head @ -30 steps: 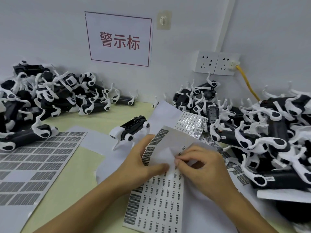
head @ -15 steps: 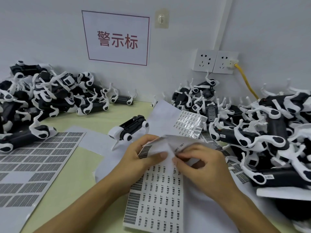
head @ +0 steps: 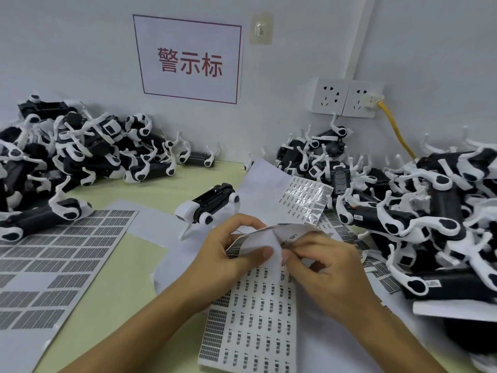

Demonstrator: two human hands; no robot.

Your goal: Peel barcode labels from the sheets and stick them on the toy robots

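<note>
The label sheet (head: 255, 313) lies on the tabletop (head: 107, 313) just in front of the lone toy robot (head: 212, 204), its far end folded back. It looks thin, limp and light; a label is probably best lifted at a corner along that fold. The left hand (head: 231, 254) pinches the bent-over flap with thumb on top. The right hand (head: 322, 267) has its grip closed at the crease, fingertips picking at a label.

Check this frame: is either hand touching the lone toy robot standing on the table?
No: both the left hand and right hand hold the label sheet.
</note>
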